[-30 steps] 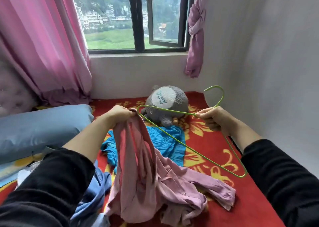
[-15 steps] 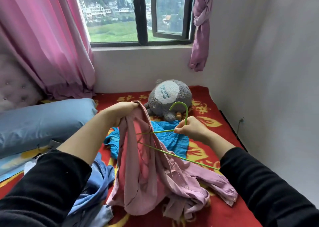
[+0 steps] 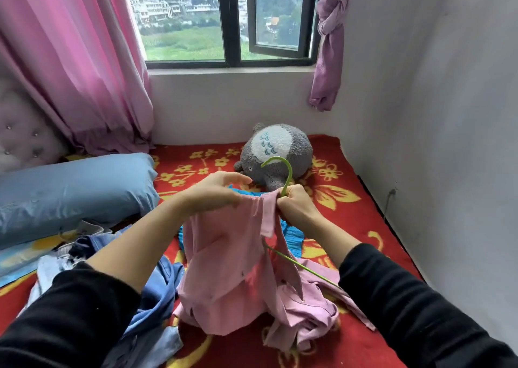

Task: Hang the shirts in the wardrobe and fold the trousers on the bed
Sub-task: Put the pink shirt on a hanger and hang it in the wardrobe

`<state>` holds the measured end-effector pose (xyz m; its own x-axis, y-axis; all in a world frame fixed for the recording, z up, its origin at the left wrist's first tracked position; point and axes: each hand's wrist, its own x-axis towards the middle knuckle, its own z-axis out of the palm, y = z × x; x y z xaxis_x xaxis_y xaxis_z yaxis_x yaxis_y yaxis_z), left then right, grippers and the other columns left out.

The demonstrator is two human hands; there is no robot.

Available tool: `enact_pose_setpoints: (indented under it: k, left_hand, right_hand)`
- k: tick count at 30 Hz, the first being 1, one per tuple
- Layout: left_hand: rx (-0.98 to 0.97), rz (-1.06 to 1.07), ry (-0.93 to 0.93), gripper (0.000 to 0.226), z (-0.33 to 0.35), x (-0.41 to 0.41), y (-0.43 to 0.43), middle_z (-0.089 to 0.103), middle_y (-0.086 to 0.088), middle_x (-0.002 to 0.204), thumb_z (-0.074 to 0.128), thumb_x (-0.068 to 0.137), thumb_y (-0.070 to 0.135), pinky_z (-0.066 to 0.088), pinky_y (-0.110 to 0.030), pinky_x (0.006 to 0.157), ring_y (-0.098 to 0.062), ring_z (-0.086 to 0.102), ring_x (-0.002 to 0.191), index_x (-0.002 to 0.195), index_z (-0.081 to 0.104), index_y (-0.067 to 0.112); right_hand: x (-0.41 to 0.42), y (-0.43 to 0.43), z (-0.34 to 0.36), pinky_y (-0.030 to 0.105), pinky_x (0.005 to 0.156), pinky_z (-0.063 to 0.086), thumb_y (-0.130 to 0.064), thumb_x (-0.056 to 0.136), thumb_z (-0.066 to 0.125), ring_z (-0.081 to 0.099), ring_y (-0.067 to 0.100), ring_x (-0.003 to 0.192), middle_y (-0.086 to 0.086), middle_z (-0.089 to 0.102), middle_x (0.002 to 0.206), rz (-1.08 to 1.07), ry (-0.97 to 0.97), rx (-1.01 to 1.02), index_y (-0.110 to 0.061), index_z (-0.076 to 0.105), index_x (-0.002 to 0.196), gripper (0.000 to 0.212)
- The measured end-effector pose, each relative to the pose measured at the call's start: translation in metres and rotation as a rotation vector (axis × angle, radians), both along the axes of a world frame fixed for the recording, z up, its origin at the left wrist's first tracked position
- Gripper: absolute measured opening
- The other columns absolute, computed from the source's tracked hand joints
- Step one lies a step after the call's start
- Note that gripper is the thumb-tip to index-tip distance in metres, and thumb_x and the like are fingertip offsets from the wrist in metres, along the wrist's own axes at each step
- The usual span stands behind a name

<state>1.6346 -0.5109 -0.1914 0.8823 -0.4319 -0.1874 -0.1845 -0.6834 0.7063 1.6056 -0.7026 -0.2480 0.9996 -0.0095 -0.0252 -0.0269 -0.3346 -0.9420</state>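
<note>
My right hand (image 3: 294, 206) grips the hanger (image 3: 288, 184) inside the pink shirt (image 3: 232, 255), left hand (image 3: 215, 191) holds its collar; hanging, folding remain.

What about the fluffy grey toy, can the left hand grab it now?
Probably yes. The left hand is close to the grey toy with nothing between, but it holds the pink shirt, so it must let go first.

Daylight comes through a dark-framed window (image 3: 229, 20), one pane ajar. A pink curtain (image 3: 70, 59) hangs on its left and a knotted drape (image 3: 330, 40) on its right. White walls (image 3: 448, 115) enclose the bed (image 3: 350, 199), which has a red flowered cover, a blue pillow (image 3: 75, 188), a grey plush (image 3: 277, 154) and a tufted headboard (image 3: 25, 138).
</note>
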Motion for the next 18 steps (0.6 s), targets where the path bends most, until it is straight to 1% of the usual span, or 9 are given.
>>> enact_pose_setpoints:
  k: [1, 3, 6, 8, 9, 11, 14, 16, 18]
  left_hand:
    - [0.184, -0.04, -0.178, 0.041, -0.008, 0.003, -0.001, 0.061, 0.005, 0.108, 0.065, 0.076, 0.028, 0.044, -0.026, 0.089, -0.014, 0.054, 0.105, 0.118, 0.064, 0.028]
    - [0.358, -0.117, -0.326, 0.023, -0.023, 0.002, -0.005, 0.058, 0.009, 0.088, 0.062, 0.085, 0.037, 0.038, -0.031, 0.088, -0.016, 0.054, 0.094, 0.105, 0.067, 0.027]
    - [0.222, -0.057, -0.316, 0.029, -0.031, 0.001, -0.008, 0.063, -0.001, 0.076, 0.052, 0.08, 0.04, 0.042, -0.031, 0.073, -0.022, 0.058, 0.08, 0.084, 0.067, 0.016]
    - [0.132, -0.003, -0.34, 0.036, -0.03, 0.004, -0.003, 0.063, -0.005, 0.071, 0.048, 0.071, 0.042, 0.044, -0.033, 0.068, -0.02, 0.057, 0.071, 0.075, 0.067, 0.012]
    - [0.103, 0.002, -0.353, 0.039, -0.029, 0.006, -0.001, 0.061, -0.007, 0.068, 0.048, 0.069, 0.044, 0.043, -0.033, 0.066, -0.017, 0.053, 0.065, 0.072, 0.066, 0.01]
    - [0.058, -0.012, -0.345, 0.04, -0.026, 0.008, 0.001, 0.059, -0.011, 0.065, 0.049, 0.068, 0.044, 0.041, -0.032, 0.061, -0.011, 0.045, 0.058, 0.069, 0.066, 0.006]
    - [-0.023, -0.068, -0.311, 0.029, -0.021, 0.007, -0.003, 0.063, -0.01, 0.065, 0.055, 0.071, 0.035, 0.042, -0.031, 0.059, -0.005, 0.047, 0.058, 0.066, 0.07, 0.01]
    - [-0.083, -0.114, -0.276, 0.027, -0.019, 0.007, -0.007, 0.065, -0.007, 0.065, 0.056, 0.071, 0.035, 0.042, -0.029, 0.059, -0.003, 0.05, 0.061, 0.065, 0.071, 0.013]
    - [-0.11, -0.151, -0.249, 0.025, -0.016, 0.008, -0.009, 0.067, -0.009, 0.067, 0.057, 0.07, 0.034, 0.043, -0.029, 0.06, -0.003, 0.052, 0.063, 0.065, 0.072, 0.014]
  right_hand:
    - [0.0, 0.003, 0.002, 0.027, 0.046, 0.026, -0.01, 0.059, 0.046, 0.036, 0.013, 0.05, 0.002, 0.042, 0.052, 0.014, 0.01, 0.012, -0.009, 0.057, 0.059, 0.011]
    - [-0.004, 0.01, 0.006, 0.025, 0.045, 0.029, -0.012, 0.056, 0.045, 0.039, 0.014, 0.048, 0.005, 0.045, 0.053, 0.042, 0.025, 0.032, -0.003, 0.058, 0.062, 0.017]
    - [-0.008, 0.002, 0.012, 0.022, 0.045, 0.038, -0.01, 0.058, 0.048, 0.048, 0.013, 0.046, 0.009, 0.05, 0.057, 0.207, 0.135, 0.285, 0.003, 0.059, 0.075, 0.024]
    - [-0.007, -0.014, 0.009, 0.029, 0.06, 0.046, -0.013, 0.06, 0.051, 0.057, 0.017, 0.066, 0.012, 0.059, 0.075, 0.335, 0.278, 0.487, 0.0, 0.062, 0.091, 0.036]
    - [-0.004, -0.022, 0.005, 0.03, 0.067, 0.048, -0.012, 0.059, 0.053, 0.059, 0.018, 0.074, 0.012, 0.062, 0.083, 0.359, 0.329, 0.486, -0.002, 0.065, 0.097, 0.041]
    - [0.0, -0.034, -0.006, 0.028, 0.068, 0.048, -0.007, 0.061, 0.058, 0.06, 0.017, 0.079, 0.008, 0.066, 0.088, 0.358, 0.375, 0.279, -0.007, 0.068, 0.105, 0.045]
    - [-0.001, -0.032, -0.021, 0.023, 0.061, 0.046, -0.017, 0.064, 0.068, 0.056, 0.008, 0.076, -0.001, 0.062, 0.083, 0.399, 0.344, -0.099, -0.013, 0.066, 0.103, 0.039]
    - [0.002, -0.024, -0.03, 0.025, 0.063, 0.047, -0.023, 0.074, 0.067, 0.054, 0.007, 0.075, 0.0, 0.063, 0.083, 0.41, 0.248, -0.319, -0.007, 0.065, 0.1, 0.031]
    - [0.01, -0.02, -0.041, 0.028, 0.064, 0.046, -0.036, 0.074, 0.063, 0.051, 0.008, 0.076, 0.003, 0.063, 0.081, 0.333, 0.168, -0.406, 0.003, 0.065, 0.092, 0.043]
